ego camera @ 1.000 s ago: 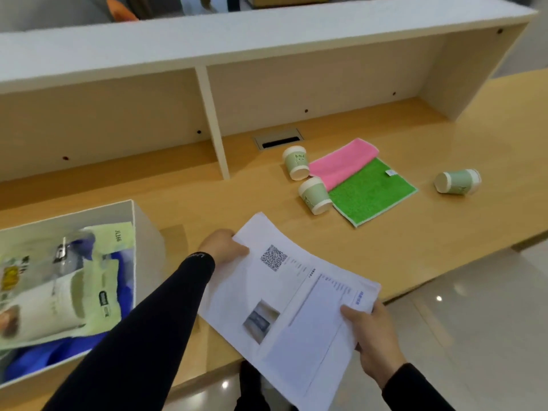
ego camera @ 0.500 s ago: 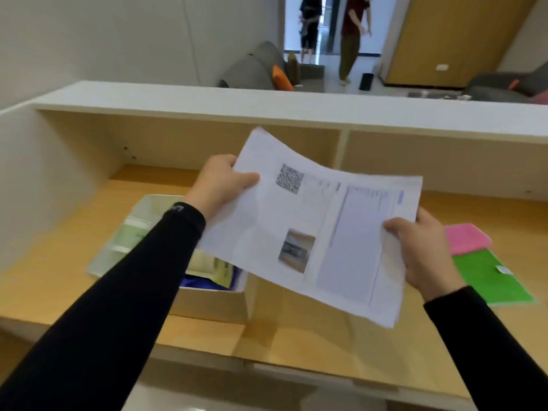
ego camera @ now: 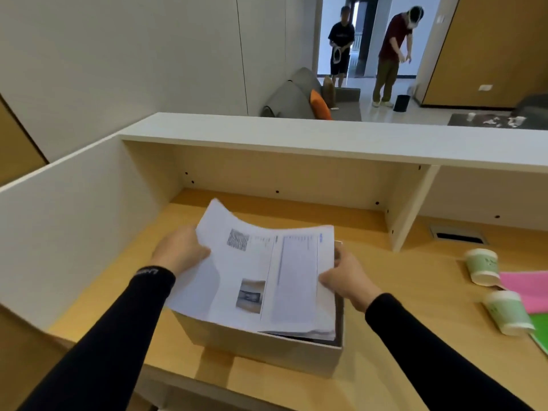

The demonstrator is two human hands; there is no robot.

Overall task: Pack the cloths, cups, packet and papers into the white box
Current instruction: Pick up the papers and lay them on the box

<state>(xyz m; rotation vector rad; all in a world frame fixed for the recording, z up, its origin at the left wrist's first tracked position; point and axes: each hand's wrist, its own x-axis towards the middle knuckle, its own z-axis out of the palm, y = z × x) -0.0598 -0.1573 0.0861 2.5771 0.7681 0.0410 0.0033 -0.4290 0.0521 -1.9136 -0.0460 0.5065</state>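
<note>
Both hands hold a stack of printed white papers (ego camera: 267,277) flat over the top of the white box (ego camera: 267,345) on the wooden desk. My left hand (ego camera: 181,250) grips the papers' left edge and my right hand (ego camera: 344,277) grips the right edge. The papers cover the box's inside, so its contents are hidden. To the right, two green paper cups (ego camera: 482,266) (ego camera: 508,312) lie on their sides next to a pink cloth (ego camera: 530,289). A green cloth (ego camera: 541,333) shows at the right edge.
A white partition (ego camera: 74,218) borders the desk on the left, and a white shelf (ego camera: 326,137) with an upright divider (ego camera: 412,209) runs over its back. A cable slot (ego camera: 458,235) is set in the desk. Two people stand far off in a doorway.
The papers have come down and to the left, from held up in the air to lying over the box's opening. The view has shifted so the box sits under my hands.
</note>
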